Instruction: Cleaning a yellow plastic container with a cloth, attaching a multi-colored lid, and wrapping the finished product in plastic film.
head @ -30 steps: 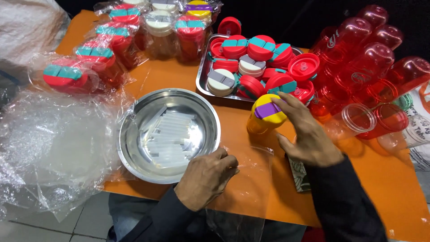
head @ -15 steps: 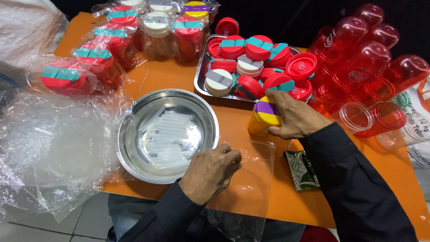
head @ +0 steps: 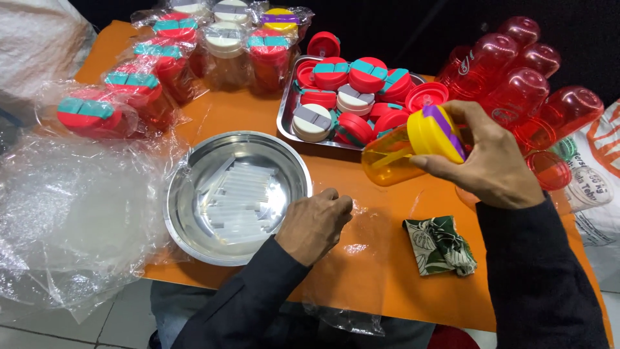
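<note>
Right hand (head: 494, 161): fingers closed around the yellow-and-purple lid end of an orange bottle (head: 394, 158), held tipped on its side above the orange bench (head: 387, 258), just in front of the steel tray (head: 287, 110) of loose lids. Left hand (head: 315, 223): loosely curled, pinching a clear plastic bag (head: 352, 258) lying on the bench, beside the round steel bowl (head: 187, 239) of clear straws (head: 236, 200). Folded green leaf-print cloth (head: 441, 245) lies near the right wrist.

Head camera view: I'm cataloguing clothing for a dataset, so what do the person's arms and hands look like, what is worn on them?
Both arms are covered by long dark, near-black sleeves of plain fabric reaching the wrists. The left hand and right hand are bare: no gloves show, and no rings, watch or markings are visible on the fingers from this angle.
</note>
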